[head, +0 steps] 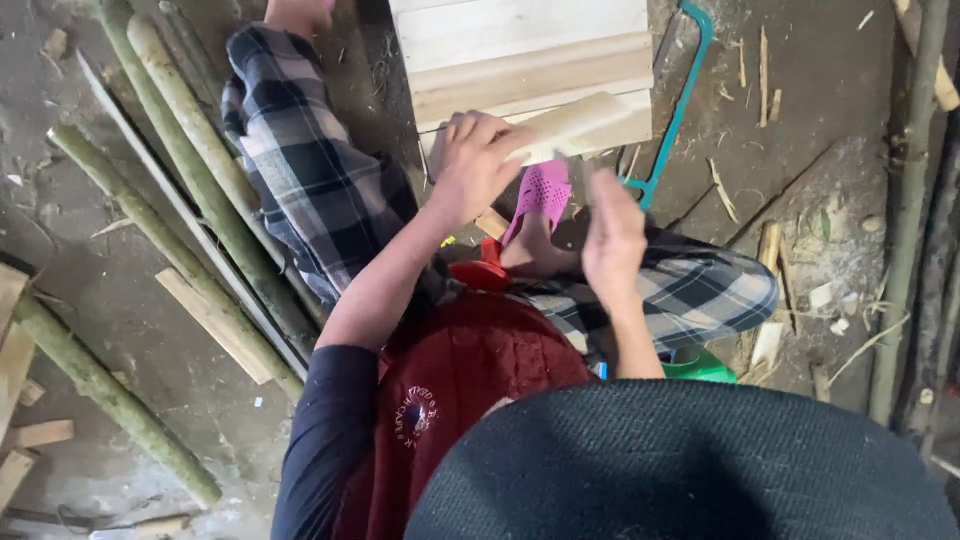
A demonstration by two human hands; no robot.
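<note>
From the head camera, you look down past a dark hat brim (690, 460) at your own lap, seated low with checked trousers (310, 180) and a pink slipper (545, 190) tucked under you. Your left hand (475, 160) is closed around a pale wooden strip (570, 125), gripping it near one end so that the rest juts out to the right, over the edge of a pale wooden box (520, 60) on the floor in front of you; that keeps the free end clear and well in sight. Your right hand (612, 235) is raised just below and beside the strip, blurred; it appears to pinch something thin, but you cannot tell what, nor how tightly the fingers close. A teal-framed saw (680, 100) lies against the box's right side, within easy reach. Green bamboo poles (200, 170) lie on the dusty floor (120, 320) at your left, with offcuts and shavings about.
</note>
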